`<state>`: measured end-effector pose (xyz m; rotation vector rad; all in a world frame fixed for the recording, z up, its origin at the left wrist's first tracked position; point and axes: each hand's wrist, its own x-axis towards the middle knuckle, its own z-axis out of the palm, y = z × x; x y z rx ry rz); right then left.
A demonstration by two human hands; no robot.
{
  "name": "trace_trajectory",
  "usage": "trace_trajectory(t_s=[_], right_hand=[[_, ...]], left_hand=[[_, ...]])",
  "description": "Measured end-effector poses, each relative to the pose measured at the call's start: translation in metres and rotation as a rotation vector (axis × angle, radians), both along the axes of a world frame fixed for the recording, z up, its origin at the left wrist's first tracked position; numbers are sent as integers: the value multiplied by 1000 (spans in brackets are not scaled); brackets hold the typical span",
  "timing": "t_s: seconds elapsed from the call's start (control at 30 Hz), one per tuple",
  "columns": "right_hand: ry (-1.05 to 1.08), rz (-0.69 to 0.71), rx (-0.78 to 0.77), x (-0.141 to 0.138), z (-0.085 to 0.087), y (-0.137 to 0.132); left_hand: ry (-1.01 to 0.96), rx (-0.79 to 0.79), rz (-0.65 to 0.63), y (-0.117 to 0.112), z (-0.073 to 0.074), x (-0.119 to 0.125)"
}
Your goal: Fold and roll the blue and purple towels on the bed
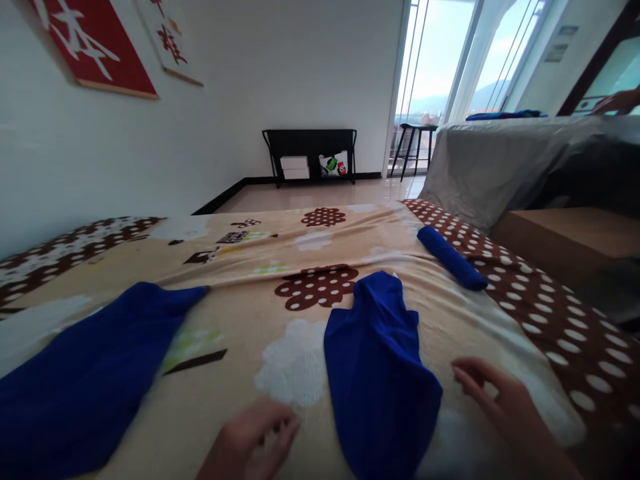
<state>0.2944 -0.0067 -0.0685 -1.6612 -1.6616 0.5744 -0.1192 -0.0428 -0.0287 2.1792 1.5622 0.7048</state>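
A blue cloth [377, 360], folded lengthwise, lies on the patterned blanket [280, 300] straight in front of me. My left hand [255, 443] rests on the blanket just left of the cloth's near end, fingers curled loosely with nothing in them. To the right of the cloth, my right hand [493, 393] hovers with its fingers apart and slightly bent, holding nothing. A rolled blue cloth [451, 257] sits farther off at the right. A larger blue cloth [95, 373] lies spread out at the left.
A white wall runs along the left. A black shelf [310, 155] with boxes stands at the far wall, a stool [415, 148] beside the window. A grey-covered piece of furniture [500, 160] and a brown box [565, 237] stand on the right. Another person's hand [620, 101] shows at the top right.
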Motion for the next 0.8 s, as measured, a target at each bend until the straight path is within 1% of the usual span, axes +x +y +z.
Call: trace_trajectory(t_s=[0.07, 0.1, 0.17, 0.23, 0.3, 0.37, 0.4, 0.47, 0.53, 0.57, 0.63, 0.67, 0.73, 0.8], right_hand=[[-7, -10, 8, 7, 1, 28], [-18, 13, 18, 4, 5, 46], [-44, 79, 38, -13, 13, 86], [-88, 122, 60, -38, 16, 121], [-144, 181, 83, -58, 14, 145], [-193, 256, 93, -66, 9, 158], [-212, 284, 94, -64, 7, 161], [-238, 290, 93, -48, 6, 161], [-244, 226, 99, -21, 8, 154], [-240, 169, 105, -4, 8, 147], [-222, 29, 113, 32, 6, 125], [-211, -42, 114, 50, 3, 111], [-190, -167, 104, 85, -5, 77], [-157, -304, 55, 113, -11, 45]], left_hand=[[30, -14, 111, 38, 9, -1], [42, 5, 146, 59, 13, 4], [44, 65, 143, 99, 15, 27], [32, 95, 96, 128, 9, 57], [7, 91, 53, 144, -3, 83], [-30, 66, 34, 153, -13, 94], [-55, 44, 36, 156, -17, 92], [-119, -19, 46, 159, -17, 75], [-207, -88, 74, 153, -11, 44], [-258, -120, 99, 145, -8, 25], [-362, -182, 185, 118, -3, -14], [-415, -216, 253, 99, -4, -35], [-505, -279, 435, 56, -9, -77], [-594, -327, 681, 17, -18, -115]])
